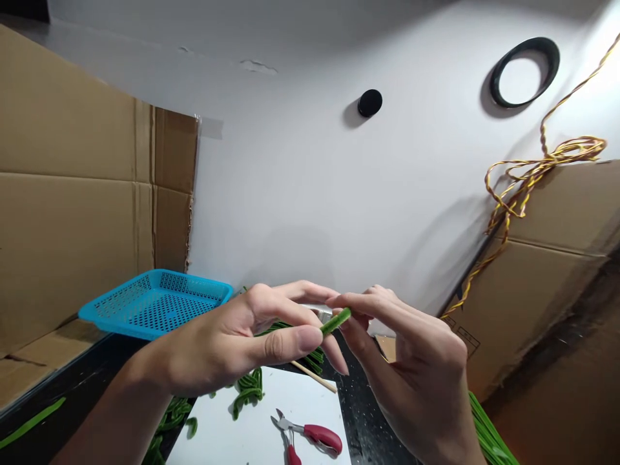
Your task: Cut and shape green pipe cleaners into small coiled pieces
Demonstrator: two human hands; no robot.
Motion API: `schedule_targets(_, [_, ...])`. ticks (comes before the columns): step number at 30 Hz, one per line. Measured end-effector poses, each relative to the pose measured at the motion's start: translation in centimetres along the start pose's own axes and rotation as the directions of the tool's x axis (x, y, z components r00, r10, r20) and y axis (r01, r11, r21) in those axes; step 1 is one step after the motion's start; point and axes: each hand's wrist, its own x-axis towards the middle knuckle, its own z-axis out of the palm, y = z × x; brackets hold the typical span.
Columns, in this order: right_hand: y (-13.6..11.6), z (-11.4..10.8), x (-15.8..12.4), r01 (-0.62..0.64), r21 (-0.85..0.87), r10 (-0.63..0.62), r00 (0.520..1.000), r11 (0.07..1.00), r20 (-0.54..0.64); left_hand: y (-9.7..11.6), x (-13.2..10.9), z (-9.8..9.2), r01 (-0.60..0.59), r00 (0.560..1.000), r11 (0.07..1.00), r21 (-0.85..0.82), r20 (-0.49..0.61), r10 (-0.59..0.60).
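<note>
Both hands up in front of the white wall [310, 194], meeting at a short green stick [335, 321]. Left hand [232, 345] curled loosely, thumb and fingertips pinched on the stick's near end, other fingers spread a bit. Right hand [411, 368] pinching the far end between thumb and forefinger, rest of the fingers tucked under. Stick tilted, held well above the table, touching nothing else. Down below on a white sheet [252, 433]: red-handled cutters [310, 436] lying open-ish, a few curled green pieces [248, 387], and a thin wooden stick [314, 376] poking out past the left hand. Blue perforated basket [155, 302] off to the left, resting against cardboard [68, 213]. More cardboard on the right with a twisted yellow-red wire [527, 174] hanging over it. Black ring [524, 71] and black knob [370, 103] on the wall.
</note>
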Motion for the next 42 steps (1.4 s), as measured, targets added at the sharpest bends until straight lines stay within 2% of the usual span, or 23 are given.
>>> schedule_targets(2, [-0.1, -0.1, 0.0, -0.159, 0.093, 0.155, 0.987, 0.983, 0.044, -0.4, 0.4, -0.1, -0.002, 1.000, 0.998, -0.070, 0.021, 0.003])
schedule_targets(5, [-0.2, -0.5, 0.1, -0.399, 0.171, 0.370, 0.911, 0.901, 0.180, -1.2, 1.1, -0.2, 0.014, 1.000, 0.992, -0.125, 0.021, -0.012])
schedule_targets(7, [-0.1, -0.7, 0.1, -0.494, 0.223, 0.440, 0.862, 0.841, 0.251, -1.9, 1.6, 0.0, 0.044, 0.999, 0.986, -0.160, 0.018, -0.042])
schedule_targets(10, [0.3, -0.9, 0.2, -0.548, 0.327, 0.472, 0.834, 0.770, 0.287, -2.6, 2.2, 0.3, 0.111, 0.994, 0.957, -0.269, 0.039, -0.104])
schedule_targets(13, [0.9, -0.7, 0.3, -0.538, 0.355, 0.470, 0.842, 0.765, 0.264, -2.8, 2.5, 0.7, 0.168, 0.985, 0.923, -0.347, 0.091, -0.145])
schedule_targets(15, [1.3, -0.4, 0.3, -0.504, 0.278, 0.465, 0.863, 0.818, 0.196, -2.7, 2.7, 0.9, 0.169, 0.985, 0.919, -0.355, 0.099, -0.142])
schedule_targets(19, [1.9, 0.1, 0.3, -0.432, 0.060, 0.430, 0.901, 0.900, 0.051, -2.5, 2.9, 1.2, 0.118, 0.993, 0.933, -0.338, 0.057, -0.105])
schedule_targets(23, [2.2, 0.2, 0.1, -0.357, 0.033, 0.357, 0.934, 0.934, -0.001, -2.7, 3.3, 1.3, 0.093, 0.996, 0.936, -0.338, 0.014, -0.093])
schedule_targets(27, [2.3, 0.1, -0.1, -0.269, -0.064, 0.264, 0.962, 0.961, -0.072, -3.3, 3.7, 1.3, 0.069, 0.995, 0.963, -0.262, -0.045, -0.084])
schedule_targets(31, [2.3, 0.0, -0.2, -0.216, -0.160, 0.204, 0.975, 0.963, -0.090, -3.6, 3.8, 1.5, 0.077, 0.989, 0.978, -0.194, -0.106, -0.099])
schedule_targets(35, [2.4, 0.0, -0.2, -0.255, -0.098, 0.248, 0.966, 0.962, -0.073, -3.1, 3.3, 2.0, 0.089, 0.977, 0.980, -0.179, -0.173, -0.121])
schedule_targets(38, [2.5, 0.0, -0.3, -0.236, -0.076, 0.232, 0.971, 0.969, -0.060, -2.5, 2.9, 2.3, 0.124, 0.976, 0.969, -0.213, -0.152, -0.158])
schedule_targets(42, [2.4, -0.2, -0.4, -0.179, -0.167, 0.178, 0.984, 0.970, -0.025, -2.7, 2.9, 2.6, 0.202, 0.960, 0.926, -0.320, -0.124, -0.252])
